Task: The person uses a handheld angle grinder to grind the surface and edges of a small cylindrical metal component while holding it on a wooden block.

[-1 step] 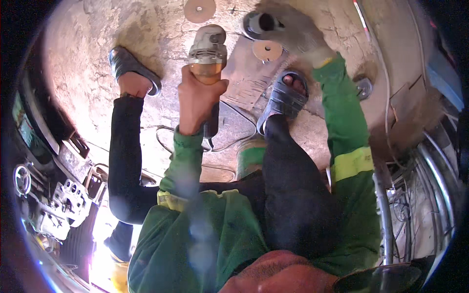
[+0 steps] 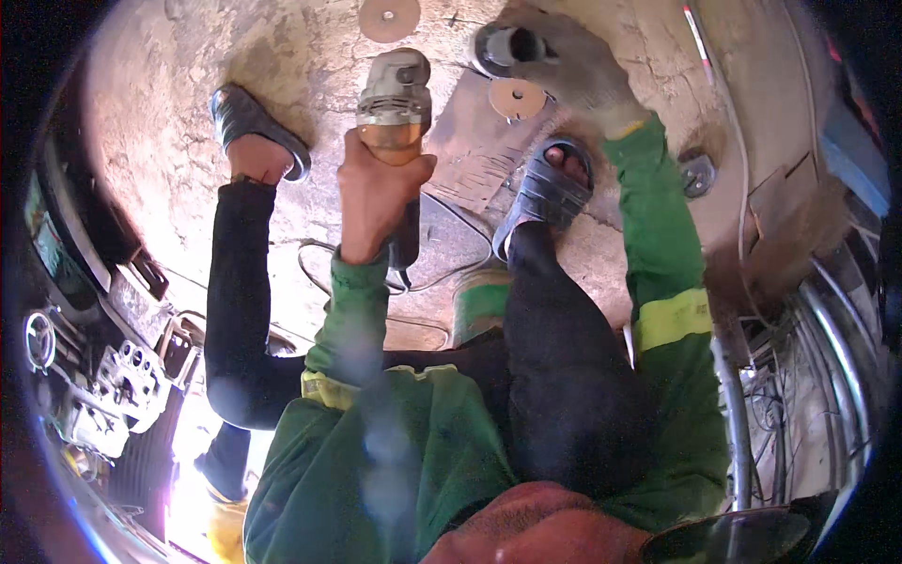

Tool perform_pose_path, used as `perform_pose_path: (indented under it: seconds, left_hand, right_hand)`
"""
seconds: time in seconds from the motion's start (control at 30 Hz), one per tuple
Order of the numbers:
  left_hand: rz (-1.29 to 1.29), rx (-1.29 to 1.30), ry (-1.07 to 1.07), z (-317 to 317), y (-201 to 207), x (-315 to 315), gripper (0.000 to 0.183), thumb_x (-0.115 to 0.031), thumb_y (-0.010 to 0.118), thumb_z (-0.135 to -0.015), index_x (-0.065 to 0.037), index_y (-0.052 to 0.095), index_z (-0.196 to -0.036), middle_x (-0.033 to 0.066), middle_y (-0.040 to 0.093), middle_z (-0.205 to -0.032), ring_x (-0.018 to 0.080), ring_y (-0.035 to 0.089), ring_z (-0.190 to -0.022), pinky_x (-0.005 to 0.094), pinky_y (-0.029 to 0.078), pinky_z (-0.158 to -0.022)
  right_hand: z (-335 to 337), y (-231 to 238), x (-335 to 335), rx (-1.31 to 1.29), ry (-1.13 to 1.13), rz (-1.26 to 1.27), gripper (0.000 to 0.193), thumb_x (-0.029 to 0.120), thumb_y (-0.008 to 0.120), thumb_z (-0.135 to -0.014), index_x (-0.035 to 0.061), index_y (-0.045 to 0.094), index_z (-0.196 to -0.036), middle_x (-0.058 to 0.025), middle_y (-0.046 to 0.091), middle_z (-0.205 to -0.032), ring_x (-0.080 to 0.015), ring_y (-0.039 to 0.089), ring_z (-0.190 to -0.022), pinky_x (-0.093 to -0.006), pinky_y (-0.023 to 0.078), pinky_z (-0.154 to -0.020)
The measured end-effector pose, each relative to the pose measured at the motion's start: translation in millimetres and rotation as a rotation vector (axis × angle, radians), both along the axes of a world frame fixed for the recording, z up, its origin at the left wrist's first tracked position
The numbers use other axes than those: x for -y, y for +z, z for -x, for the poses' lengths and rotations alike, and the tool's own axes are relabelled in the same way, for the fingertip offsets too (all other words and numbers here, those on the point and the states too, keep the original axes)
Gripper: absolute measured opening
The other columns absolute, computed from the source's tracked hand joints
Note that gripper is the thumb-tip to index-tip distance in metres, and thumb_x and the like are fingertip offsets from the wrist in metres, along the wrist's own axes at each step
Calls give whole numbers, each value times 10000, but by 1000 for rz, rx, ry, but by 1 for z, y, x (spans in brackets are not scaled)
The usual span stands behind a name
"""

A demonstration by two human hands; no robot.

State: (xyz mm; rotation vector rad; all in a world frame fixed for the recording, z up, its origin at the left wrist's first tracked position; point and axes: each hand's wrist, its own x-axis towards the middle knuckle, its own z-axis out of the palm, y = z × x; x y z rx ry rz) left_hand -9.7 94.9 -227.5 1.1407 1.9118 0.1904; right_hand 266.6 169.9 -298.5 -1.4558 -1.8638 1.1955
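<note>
My left hand (image 2: 381, 193) is wrapped around the body of an angle grinder (image 2: 395, 99), grey at its head with an orange band. The grinder points away from me, and no disc shows on the head. My right hand (image 2: 587, 80), in a grey work glove, is closed on a short grey cylindrical piece (image 2: 490, 47) with a dark round opening. Its fingers partly cover that piece, so its exact kind cannot be made out. Just below it on the floor lies a tan abrasive disc (image 2: 517, 97). A second abrasive disc (image 2: 389, 17) lies beyond the grinder.
A dark cord (image 2: 470, 226) loops on the concrete between my sandalled feet. A small round metal part (image 2: 697, 174) lies right of my right sleeve. Metal pipes (image 2: 841, 348) stand at the right; machinery (image 2: 132, 376) is at the left. A pale cable (image 2: 742, 169) runs along the floor.
The cylindrical piece in my right hand has turned slightly, showing more of its side and opening. The grinder has shifted slightly left.
</note>
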Motion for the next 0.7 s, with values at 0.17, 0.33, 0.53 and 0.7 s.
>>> perform_pose_path:
  seconds: [0.17,0.33,0.53,0.7]
  left_hand:
    - [63,146,234,22,20,23,638,-245,881,-697,52,562,-1162,161,727,-974,226,707,-819,349,574,-710]
    - [140,206,274,31,30,46,625,-187,876,-708,37,564,-1201,132,703,-970,193,668,-779,323,556,-672]
    - [252,182,234,29,27,70,664,-200,888,-693,22,566,-1229,159,700,-1022,227,674,-881,363,559,-785]
    - [282,166,147,25,22,76,659,-211,889,-694,22,571,-1222,174,706,-1033,246,685,-910,381,556,-815]
  right_hand:
    - [-15,-19,35,-186,-373,293,564,218,726,-906,98,576,-1437,-134,674,-1281,-207,652,-1152,-333,512,-1000]
    - [-32,-55,56,-482,-525,425,504,172,645,-984,3,541,-1447,-80,659,-1304,-161,596,-1192,-306,468,-1034]
    - [-38,-63,66,-120,-500,218,649,251,728,-887,57,532,-1474,-113,652,-1290,-198,641,-1139,-322,510,-991]
    - [-38,-71,69,-140,-545,361,687,253,750,-860,59,531,-1481,-125,652,-1273,-219,648,-1140,-345,519,-996]
